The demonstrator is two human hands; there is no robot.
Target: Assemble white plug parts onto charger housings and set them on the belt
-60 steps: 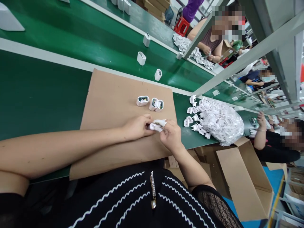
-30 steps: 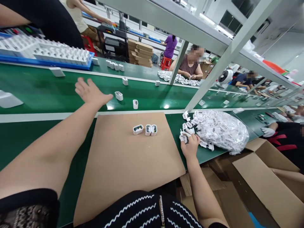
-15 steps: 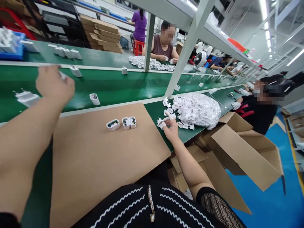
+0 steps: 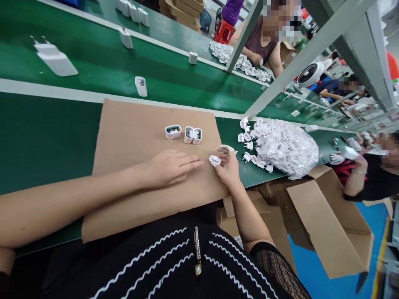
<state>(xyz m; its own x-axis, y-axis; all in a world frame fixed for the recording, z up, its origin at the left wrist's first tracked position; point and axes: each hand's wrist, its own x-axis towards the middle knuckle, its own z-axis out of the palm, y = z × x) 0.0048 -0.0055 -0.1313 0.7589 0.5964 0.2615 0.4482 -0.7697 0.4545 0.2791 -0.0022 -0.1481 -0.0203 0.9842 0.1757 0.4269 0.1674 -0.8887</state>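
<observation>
- Left hand (image 4: 170, 168): lies open and palm down on the cardboard, fingers straight and holding nothing.
- Right hand (image 4: 227, 166): half curled, with a small white plastic charger part (image 4: 215, 160) held at its fingertips, at 9 o'clock from the palm (the fingers hide part of its shape).
- Under both hands: a flat brown cardboard sheet (image 4: 124, 133) lies on a glossy green conveyor belt (image 4: 46, 118).
- At 1 o'clock from the left hand, on the cardboard: three white rectangular charger casings (image 4: 188, 134) rest apart from the hands, two side by side and touching, the third just beside them.
- At 2 o'clock from the right hand: a clear plastic bag of white two-pin plug parts (image 4: 286, 145) lies on the belt, with loose white plug parts (image 4: 246, 135) spilled along its near edge.
- At 4 o'clock from the right hand: an open brown cardboard box (image 4: 327, 220) stands beside the belt.
- Across the belt at 1 o'clock: a seated co-worker (image 4: 258, 45) works at another heap of white parts.
- At 3 o'clock: a second co-worker's white-gloved hand (image 4: 336, 158) reaches toward the belt.
</observation>
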